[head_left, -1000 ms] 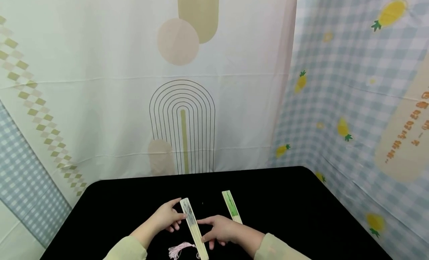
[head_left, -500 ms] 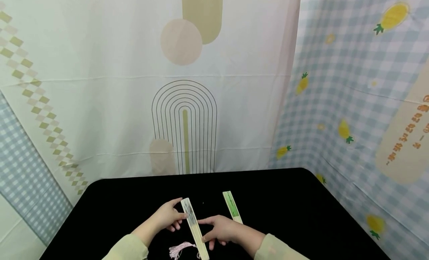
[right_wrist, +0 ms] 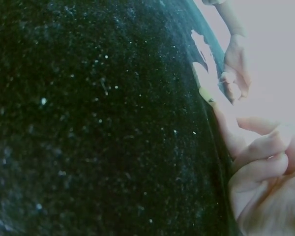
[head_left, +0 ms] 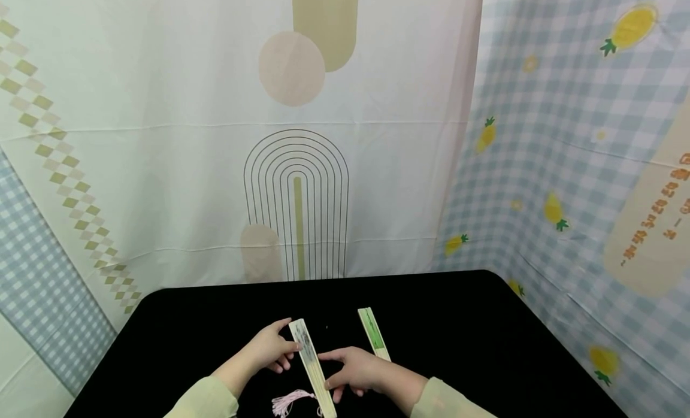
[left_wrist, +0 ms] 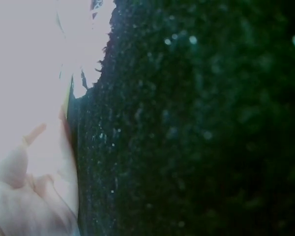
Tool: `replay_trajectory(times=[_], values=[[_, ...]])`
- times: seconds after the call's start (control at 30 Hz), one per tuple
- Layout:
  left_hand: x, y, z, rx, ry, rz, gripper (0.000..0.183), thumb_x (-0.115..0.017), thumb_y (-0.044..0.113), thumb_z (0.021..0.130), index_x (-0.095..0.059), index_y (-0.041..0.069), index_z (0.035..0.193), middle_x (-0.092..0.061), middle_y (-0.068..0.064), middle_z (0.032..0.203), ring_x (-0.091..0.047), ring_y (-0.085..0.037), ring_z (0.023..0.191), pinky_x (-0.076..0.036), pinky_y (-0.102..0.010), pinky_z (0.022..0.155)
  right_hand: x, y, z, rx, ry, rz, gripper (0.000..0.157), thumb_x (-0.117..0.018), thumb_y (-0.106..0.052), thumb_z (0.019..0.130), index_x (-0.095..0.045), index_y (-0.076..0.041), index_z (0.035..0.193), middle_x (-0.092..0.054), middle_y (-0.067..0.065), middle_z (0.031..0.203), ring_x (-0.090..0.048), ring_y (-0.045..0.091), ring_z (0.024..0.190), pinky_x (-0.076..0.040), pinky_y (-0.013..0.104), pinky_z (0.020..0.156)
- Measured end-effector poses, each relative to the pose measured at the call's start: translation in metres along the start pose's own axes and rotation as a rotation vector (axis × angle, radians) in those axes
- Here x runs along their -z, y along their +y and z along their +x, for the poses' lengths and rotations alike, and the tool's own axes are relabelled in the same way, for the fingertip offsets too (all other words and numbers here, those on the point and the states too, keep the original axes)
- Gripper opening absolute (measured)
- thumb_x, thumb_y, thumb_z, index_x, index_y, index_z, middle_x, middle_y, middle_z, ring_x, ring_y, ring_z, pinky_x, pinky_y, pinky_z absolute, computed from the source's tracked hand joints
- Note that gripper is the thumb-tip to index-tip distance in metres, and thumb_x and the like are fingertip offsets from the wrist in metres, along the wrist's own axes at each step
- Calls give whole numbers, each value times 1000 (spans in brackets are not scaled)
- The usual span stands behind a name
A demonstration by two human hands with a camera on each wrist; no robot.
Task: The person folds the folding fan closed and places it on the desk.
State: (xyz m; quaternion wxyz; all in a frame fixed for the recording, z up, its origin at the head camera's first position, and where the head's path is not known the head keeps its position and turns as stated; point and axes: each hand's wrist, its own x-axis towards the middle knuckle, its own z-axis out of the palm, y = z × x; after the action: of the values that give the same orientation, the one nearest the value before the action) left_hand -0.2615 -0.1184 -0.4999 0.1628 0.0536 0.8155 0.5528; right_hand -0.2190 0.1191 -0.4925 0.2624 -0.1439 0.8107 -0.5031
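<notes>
A folded hand fan [head_left: 311, 364] with a grey-patterned upper part and pale ribs lies slanted on the black table. At its left edge, my left hand [head_left: 269, 348] touches it with index finger and thumb, the index finger by the far end. From the right, my right hand [head_left: 356, 370] reaches its edge with a straight index finger and the thumb, while the other fingers are bent under. A pink tassel [head_left: 291, 400] trails from the fan's near end. A second folded fan [head_left: 373, 331], green-patterned, lies behind my right hand, which hides its near end. The left wrist view is largely overexposed.
The black table [head_left: 458, 322] has rounded far corners. Behind it hangs a white curtain [head_left: 183, 184] with printed shapes, and a blue checked curtain [head_left: 517, 166] with pineapples stands along the right.
The head view shifts slightly at first. Both hands keep their places at the fan's edges, and the fan stays practically still.
</notes>
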Motion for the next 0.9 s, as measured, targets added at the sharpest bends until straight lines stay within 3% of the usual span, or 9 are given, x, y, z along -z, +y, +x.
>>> replay_trajectory(times=[0.2, 0.47, 0.67, 0.9], values=[[3, -3, 1, 12, 5, -9, 85, -72, 13, 89, -19, -7, 153, -62, -9, 70, -59, -15, 48, -51, -27, 43, 1, 1, 1, 9, -6, 16, 56, -75, -9, 85, -58, -11, 139, -69, 13, 62, -34, 5, 30, -29, 17, 30], [3, -2, -2, 2, 41, -19, 82, -64, 17, 95, -12, -9, 153, -65, -11, 77, -63, -19, 53, -56, -33, 47, 2, 1, -3, 77, 52, 44, 57, -72, -11, 87, -54, -9, 141, -70, 12, 65, -40, 6, 31, -33, 17, 31], [-3, 3, -14, -39, 77, 45, 83, -65, 18, 96, -11, -10, 153, -67, -10, 91, -65, -19, 64, -58, -36, 53, 10, 2, -8, 128, 110, 136, 52, -66, -15, 93, -51, -5, 143, -71, 11, 73, -55, 9, 42, -43, 18, 37], [-5, 13, -32, -99, 104, 146, 78, -67, 24, 96, -24, -9, 151, -65, -5, 89, -60, -18, 66, -54, -34, 53, 21, -1, -20, 159, 182, 184, 42, -60, -17, 99, -55, 0, 136, -70, 11, 85, -65, 16, 63, -52, 24, 46]])
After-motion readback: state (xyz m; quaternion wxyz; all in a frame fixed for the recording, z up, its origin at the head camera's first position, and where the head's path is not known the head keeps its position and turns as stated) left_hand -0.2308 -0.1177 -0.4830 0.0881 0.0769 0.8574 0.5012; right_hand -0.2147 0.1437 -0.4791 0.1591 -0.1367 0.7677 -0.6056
